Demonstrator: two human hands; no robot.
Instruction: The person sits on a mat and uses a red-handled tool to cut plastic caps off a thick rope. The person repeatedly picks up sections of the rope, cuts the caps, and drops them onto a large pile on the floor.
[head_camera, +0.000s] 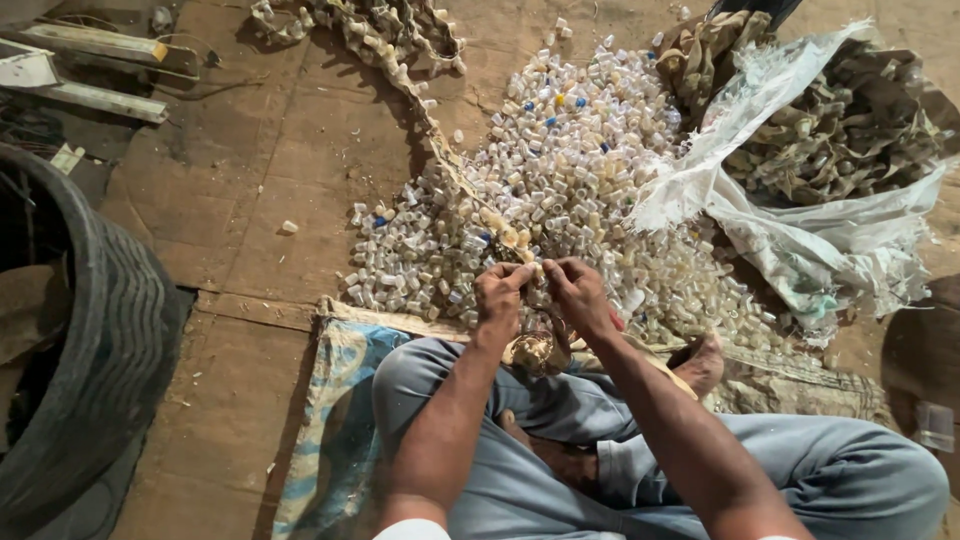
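- Your left hand (500, 290) and right hand (578, 292) pinch the strip of caps (470, 190), stretched over the floor (240, 200) beside the cap pile (560, 170).
- Tug unevenly and, I'd judge, it tears or caps scatter.

bare floor (250, 200) left free; cap pile (560, 170) ahead, torn sack (800, 240) right, tyre (100, 330) far left.

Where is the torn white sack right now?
In the head view, the torn white sack lies on the floor at the upper right, beside the pile of small pale caps, with brownish strips heaped in it.
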